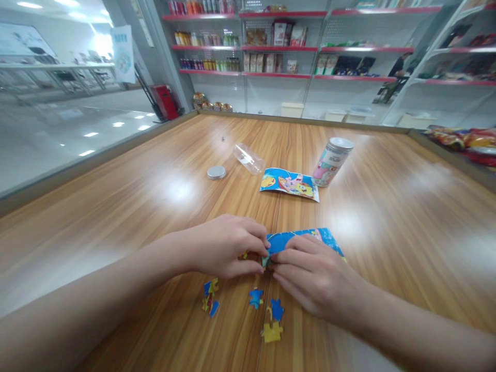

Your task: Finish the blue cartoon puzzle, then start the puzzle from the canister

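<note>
A partly joined jigsaw puzzle (282,239), mostly blue, lies on the table beneath my fingers. My left hand (232,247) comes in from the left, its thumb and forefinger pinched on a small greenish puzzle piece (265,261) at the puzzle's near left edge. From the other side my right hand (313,268) has its bent fingertips at that same piece and covers much of the puzzle. Nearer me lie loose pieces: a blue one (255,298), another blue one (276,309), a yellow one (272,331), and a small cluster (210,297) to the left.
Beyond the puzzle lies a printed cartoon picture sheet (289,183), with an upright printed can (333,161) at its right end. A clear plastic cylinder (249,158) lies on its side near a silver lid (216,172). Stocked shelves (279,48) stand behind the wooden table (155,217).
</note>
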`<state>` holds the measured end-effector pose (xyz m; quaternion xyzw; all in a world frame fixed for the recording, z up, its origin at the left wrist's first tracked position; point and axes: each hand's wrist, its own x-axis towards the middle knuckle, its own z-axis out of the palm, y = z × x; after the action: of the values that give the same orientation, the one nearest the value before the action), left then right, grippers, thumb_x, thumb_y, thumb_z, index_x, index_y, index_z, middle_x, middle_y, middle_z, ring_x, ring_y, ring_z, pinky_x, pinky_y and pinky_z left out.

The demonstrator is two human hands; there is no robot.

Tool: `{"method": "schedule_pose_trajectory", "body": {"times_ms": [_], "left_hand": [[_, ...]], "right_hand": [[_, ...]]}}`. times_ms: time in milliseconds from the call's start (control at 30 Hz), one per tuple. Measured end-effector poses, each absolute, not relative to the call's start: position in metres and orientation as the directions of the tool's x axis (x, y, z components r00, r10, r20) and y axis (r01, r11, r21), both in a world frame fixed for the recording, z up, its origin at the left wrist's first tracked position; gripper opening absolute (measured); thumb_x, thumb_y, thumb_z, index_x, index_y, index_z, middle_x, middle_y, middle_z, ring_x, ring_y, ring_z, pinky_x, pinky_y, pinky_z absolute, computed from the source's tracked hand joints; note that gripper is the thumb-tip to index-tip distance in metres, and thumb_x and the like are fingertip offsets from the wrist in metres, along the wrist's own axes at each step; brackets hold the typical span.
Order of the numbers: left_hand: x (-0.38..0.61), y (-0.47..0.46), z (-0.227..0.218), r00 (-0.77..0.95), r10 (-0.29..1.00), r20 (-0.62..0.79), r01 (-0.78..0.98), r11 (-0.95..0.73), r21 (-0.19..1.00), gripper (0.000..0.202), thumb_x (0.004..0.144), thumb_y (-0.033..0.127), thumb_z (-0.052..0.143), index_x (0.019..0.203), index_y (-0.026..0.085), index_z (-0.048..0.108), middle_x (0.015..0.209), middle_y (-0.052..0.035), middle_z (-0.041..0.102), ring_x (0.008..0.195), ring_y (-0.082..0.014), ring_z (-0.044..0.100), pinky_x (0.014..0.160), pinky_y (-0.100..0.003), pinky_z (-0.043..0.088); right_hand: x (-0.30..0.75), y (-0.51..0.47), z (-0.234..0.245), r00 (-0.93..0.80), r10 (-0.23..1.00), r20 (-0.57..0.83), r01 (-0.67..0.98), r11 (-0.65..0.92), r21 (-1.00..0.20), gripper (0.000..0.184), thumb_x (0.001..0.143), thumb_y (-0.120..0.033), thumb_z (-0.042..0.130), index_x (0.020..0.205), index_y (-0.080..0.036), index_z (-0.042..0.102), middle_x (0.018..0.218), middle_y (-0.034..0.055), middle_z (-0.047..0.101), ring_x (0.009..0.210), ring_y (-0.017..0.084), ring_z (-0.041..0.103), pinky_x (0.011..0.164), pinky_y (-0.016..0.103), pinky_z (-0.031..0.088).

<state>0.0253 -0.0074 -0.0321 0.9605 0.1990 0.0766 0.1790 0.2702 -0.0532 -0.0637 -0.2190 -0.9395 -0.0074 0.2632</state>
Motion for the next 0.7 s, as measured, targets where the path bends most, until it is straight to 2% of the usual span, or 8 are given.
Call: {"method": "schedule_pose_trajectory", "body": {"times_ms": [300,433,567,700], "left_hand": [[0.027,-0.007,-0.030,0.912,0.398,0.097,0.347,-0.876,0.336,0.016,0.093,0.029,0.068,0.105,0.022,0.074,0.107,-0.0046,0.072,0.097,-0.0193,0.069,0.086,-0.030,0.055],[0.025,-0.007,-0.030,0.901,0.422,0.105,0.389,-0.890,0.239,0.017,0.095,0.028,0.064,0.107,0.023,0.073,0.112,-0.0032,0.073,0.099,-0.0202,0.067,0.087,-0.032,0.054],[0.022,-0.001,-0.033,0.869,0.480,0.125,0.469,-0.877,0.107,0.022,0.098,0.028,0.056,0.111,0.022,0.073,0.116,-0.0025,0.073,0.094,-0.0218,0.065,0.084,-0.036,0.054],[0.019,0.004,-0.036,0.865,0.481,0.141,0.475,-0.877,0.073,0.024,0.101,0.027,0.052,0.108,0.022,0.074,0.121,-0.0021,0.073,0.094,-0.0216,0.064,0.085,-0.037,0.054]], "right_hand": [[0.271,-0.060,-0.061,-0.723,0.522,0.452,0.486,0.850,-0.203,0.016,0.094,-0.015,0.056,0.087,-0.016,0.070,0.100,0.0105,0.066,0.092,0.024,0.057,0.077,0.041,0.045],[0.271,-0.061,-0.060,-0.698,0.541,0.469,0.503,0.837,-0.216,0.015,0.094,-0.015,0.057,0.087,-0.016,0.070,0.099,0.0096,0.067,0.089,0.023,0.056,0.078,0.041,0.044],[0.271,-0.059,-0.061,-0.639,0.586,0.498,0.556,0.799,-0.228,0.016,0.093,-0.015,0.058,0.101,-0.016,0.072,0.103,0.0093,0.069,0.094,0.025,0.058,0.082,0.044,0.044],[0.272,-0.055,-0.063,-0.611,0.653,0.448,0.621,0.746,-0.241,0.018,0.095,-0.019,0.056,0.105,-0.016,0.071,0.110,0.0105,0.070,0.100,0.027,0.059,0.086,0.045,0.045]]}}
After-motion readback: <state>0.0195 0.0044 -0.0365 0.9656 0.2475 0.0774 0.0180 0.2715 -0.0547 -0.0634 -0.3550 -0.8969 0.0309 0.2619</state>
